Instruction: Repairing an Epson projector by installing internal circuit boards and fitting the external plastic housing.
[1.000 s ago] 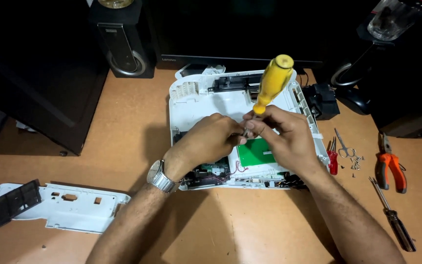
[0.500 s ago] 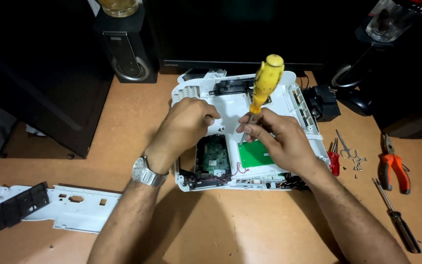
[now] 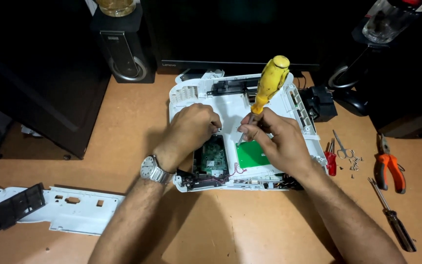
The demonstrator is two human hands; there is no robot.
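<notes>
I see one opened white casing [image 3: 235,105] mid-desk, my left hand [image 3: 191,129] curled against its plate, seemingly steadying it, my right hand [image 3: 274,139] clamped on one yellow screwdriver [image 3: 268,85] tipped down inside; right of it lie pliers [image 3: 390,168], scissors [image 3: 342,146], loose screws [image 3: 353,164].

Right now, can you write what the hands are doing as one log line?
right hand: grips yellow screwdriver, tip down | left hand: rests on open white device | green board exposed | pliers aside on table
</notes>
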